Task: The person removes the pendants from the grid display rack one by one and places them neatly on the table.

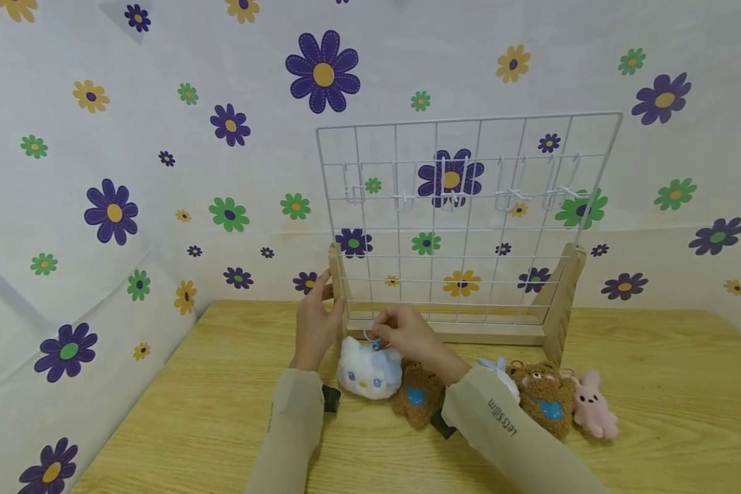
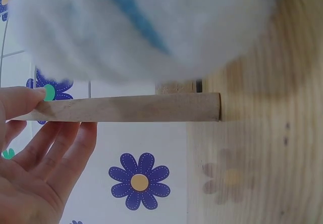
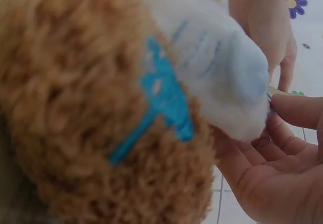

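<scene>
A white cat-head plush keychain (image 1: pixel 363 369) with a blue bow sits at the left front of the wire grid rack. Between thumb and fingers, my right hand (image 1: pixel 416 341) pinches the light-blue ring (image 1: pixel 370 335) and clasp at its top. My left hand (image 1: pixel 317 329) holds the rack's left wooden upright (image 2: pixel 141 109), thumb on one side and fingers on the other. White plush (image 2: pixel 60 37) fills the top of the left wrist view. A brown bear plush (image 1: pixel 416 398) with a blue patch lies beside the cat, partly behind my right wrist.
Several white hooks (image 1: pixel 451 199) hang along the wire grid (image 1: pixel 469 228). Right of my forearm lie a partly hidden white plush (image 1: pixel 505 381), another brown bear (image 1: pixel 546 394) and a pink rabbit plush (image 1: pixel 595 405). A flower-print cloth (image 1: pixel 253 185) backs the wooden table (image 1: pixel 191 405).
</scene>
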The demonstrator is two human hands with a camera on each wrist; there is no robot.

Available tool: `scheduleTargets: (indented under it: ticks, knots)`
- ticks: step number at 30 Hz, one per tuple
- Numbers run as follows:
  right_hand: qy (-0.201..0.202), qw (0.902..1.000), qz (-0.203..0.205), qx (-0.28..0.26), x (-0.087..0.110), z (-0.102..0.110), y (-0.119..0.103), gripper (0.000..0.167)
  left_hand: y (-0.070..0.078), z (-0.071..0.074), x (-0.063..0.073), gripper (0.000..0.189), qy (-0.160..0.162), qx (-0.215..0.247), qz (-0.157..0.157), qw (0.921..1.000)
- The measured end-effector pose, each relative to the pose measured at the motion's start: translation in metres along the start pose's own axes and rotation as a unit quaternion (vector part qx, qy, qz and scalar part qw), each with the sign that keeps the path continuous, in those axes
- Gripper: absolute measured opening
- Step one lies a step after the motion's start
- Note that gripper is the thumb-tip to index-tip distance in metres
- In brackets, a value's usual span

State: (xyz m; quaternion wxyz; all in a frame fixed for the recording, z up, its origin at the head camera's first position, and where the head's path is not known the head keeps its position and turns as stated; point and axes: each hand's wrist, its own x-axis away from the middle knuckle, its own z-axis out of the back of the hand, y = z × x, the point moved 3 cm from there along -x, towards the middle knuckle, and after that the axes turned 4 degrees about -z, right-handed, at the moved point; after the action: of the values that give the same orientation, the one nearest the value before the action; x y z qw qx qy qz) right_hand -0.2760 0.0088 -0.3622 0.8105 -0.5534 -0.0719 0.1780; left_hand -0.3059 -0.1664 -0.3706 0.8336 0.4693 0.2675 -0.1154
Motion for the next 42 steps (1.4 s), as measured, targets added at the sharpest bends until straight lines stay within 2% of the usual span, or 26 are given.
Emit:
scheduleTargets:
  ticks: [2, 5, 7, 10, 17, 25, 29, 31, 37, 42]
  knots:
    - [-0.001, 0.9982, 0.027, 0.054, 0.000, 0.000, -0.001, 0.015, 0.000, 0.000, 0.000, 0.054, -0.001, -0.002, 0.000, 1.0000]
    - [-0.015, 0.9900, 0.056, 0.128, 0.002, -0.002, -0.002, 0.014, 0.000, 0.000, 0.000, 0.054, 0.000, -0.004, 0.000, 1.0000]
    - [-0.027, 0.9845, 0.069, 0.159, 0.003, -0.003, -0.002, 0.013, 0.001, 0.001, 0.000, 0.054, 0.000, -0.003, 0.000, 1.0000]
    - [-0.040, 0.9804, 0.078, 0.177, 0.004, -0.005, -0.002, 0.013, 0.001, 0.001, 0.000, 0.053, 0.002, -0.001, -0.001, 1.0000]
    - [-0.027, 0.9810, 0.031, 0.190, 0.004, -0.001, 0.004, 0.011, 0.001, 0.002, 0.001, 0.053, 0.002, 0.002, 0.003, 1.0000]
    - [-0.027, 0.9792, 0.011, 0.201, 0.004, 0.003, 0.006, 0.010, 0.000, 0.000, 0.000, 0.053, 0.000, -0.008, 0.007, 0.9999]
    - [-0.027, 0.9818, 0.002, 0.188, 0.007, 0.009, 0.007, 0.011, 0.002, -0.003, 0.000, 0.053, -0.003, -0.006, 0.007, 1.0000]
    - [-0.025, 0.9837, 0.005, 0.178, 0.010, 0.015, 0.006, 0.013, 0.003, -0.004, 0.000, 0.052, -0.004, -0.003, 0.004, 1.0000]
    - [-0.002, 0.9844, 0.058, 0.166, 0.023, 0.040, -0.001, 0.015, -0.001, -0.002, 0.002, 0.052, -0.017, 0.001, -0.006, 0.9998]
    - [0.038, 0.9842, 0.078, 0.154, 0.041, 0.068, -0.006, 0.014, -0.006, 0.012, 0.008, 0.047, -0.031, -0.046, -0.004, 0.9985]
